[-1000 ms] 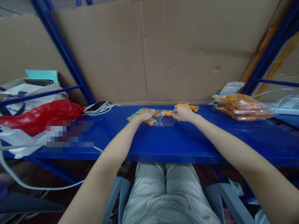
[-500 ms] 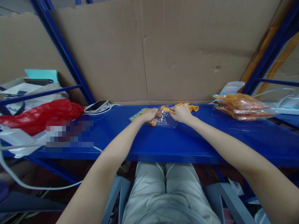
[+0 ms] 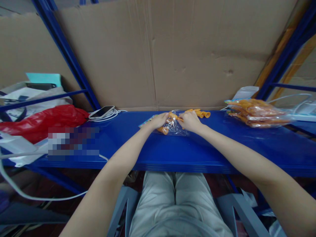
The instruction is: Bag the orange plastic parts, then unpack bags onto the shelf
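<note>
Hands meet at the blue surface (image 3: pixel 172 151) middle. Left hand (image 3: pixel 158 120) fingers pinch the clear bag (image 3: pixel 174 128) lying there; right hand (image 3: pixel 189 121) fingers grip an orange piece (image 3: pixel 172 116) at its mouth. Looks like loading; insertion needs the mouth held open.

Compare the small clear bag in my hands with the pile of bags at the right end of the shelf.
The small bag is gripped between the left hand and right hand at mid-shelf, while the pile lies untouched at the right end. The small bag holds only a few orange pieces and looks slack, whereas the pile is several packs stacked and looks full. Both are clear plastic with orange pieces inside, on the blue shelf.
</note>
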`<state>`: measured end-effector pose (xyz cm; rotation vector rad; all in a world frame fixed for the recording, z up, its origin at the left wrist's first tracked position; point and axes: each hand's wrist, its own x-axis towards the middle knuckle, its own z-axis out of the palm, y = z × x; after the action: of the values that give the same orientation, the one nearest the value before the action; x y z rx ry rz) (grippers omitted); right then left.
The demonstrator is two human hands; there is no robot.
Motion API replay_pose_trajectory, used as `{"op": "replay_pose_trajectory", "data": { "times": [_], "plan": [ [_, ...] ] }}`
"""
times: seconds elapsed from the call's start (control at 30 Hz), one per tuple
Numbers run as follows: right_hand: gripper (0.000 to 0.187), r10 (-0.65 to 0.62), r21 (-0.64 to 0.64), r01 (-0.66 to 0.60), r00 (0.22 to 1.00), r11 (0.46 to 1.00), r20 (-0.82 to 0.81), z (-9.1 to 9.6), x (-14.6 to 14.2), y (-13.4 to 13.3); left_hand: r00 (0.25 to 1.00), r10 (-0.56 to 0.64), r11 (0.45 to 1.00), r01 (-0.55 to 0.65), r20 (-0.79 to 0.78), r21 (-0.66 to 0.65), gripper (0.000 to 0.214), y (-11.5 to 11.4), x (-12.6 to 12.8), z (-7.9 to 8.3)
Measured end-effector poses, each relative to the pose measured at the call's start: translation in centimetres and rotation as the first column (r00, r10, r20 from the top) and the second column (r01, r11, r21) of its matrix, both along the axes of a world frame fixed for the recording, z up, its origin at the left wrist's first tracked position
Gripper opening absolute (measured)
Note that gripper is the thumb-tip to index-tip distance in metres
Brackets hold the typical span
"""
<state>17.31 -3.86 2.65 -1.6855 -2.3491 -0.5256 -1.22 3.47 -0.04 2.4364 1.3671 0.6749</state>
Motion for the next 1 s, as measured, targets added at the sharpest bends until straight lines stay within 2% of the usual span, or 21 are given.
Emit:
{"op": "replay_pose_trajectory", "data": {
  "times": [0.2, 0.4, 0.7, 0.77, 0.87, 1.0],
  "plan": [
    [0.035, 0.005, -0.025, -0.005, 1.000, 1.000, 0.008, 0.0, 0.4, 0.2, 1.000, 0.002, 0.999, -0.002, 0.005, 0.037, 0.058, -0.1, 0.8, -0.5],
    [0.036, -0.044, -0.060, 0.044, 0.999, 0.997, 0.010, 0.0, 0.5, 0.3, 0.998, -0.040, 0.993, 0.045, -0.043, 0.112, 0.057, -0.8, 1.1, 0.0],
    [0.034, -0.029, -0.132, 0.027, 0.999, 0.991, -0.013, -1.1, 1.0, 1.5, 0.991, -0.060, 0.997, 0.065, -0.124, 0.036, 0.057, -0.9, 1.4, 0.0],
    [0.032, 0.012, -0.129, -0.017, 0.999, 0.991, -0.037, -1.4, 1.3, 2.1, 0.990, -0.058, 0.997, 0.063, -0.127, 0.037, 0.057, -1.0, 1.4, 0.1],
    [0.034, 0.161, -0.116, -0.173, 0.982, 0.978, -0.103, -1.5, 2.2, 3.2, 0.990, -0.043, 0.998, 0.048, -0.135, 0.036, 0.057, -1.2, 1.3, 0.3],
    [0.041, 0.372, -0.118, -0.400, 0.906, 0.909, -0.204, -1.8, 3.6, 4.5, 0.988, -0.016, 1.000, 0.020, -0.155, 0.023, 0.057, -1.5, 1.1, 0.6]
  ]
}}
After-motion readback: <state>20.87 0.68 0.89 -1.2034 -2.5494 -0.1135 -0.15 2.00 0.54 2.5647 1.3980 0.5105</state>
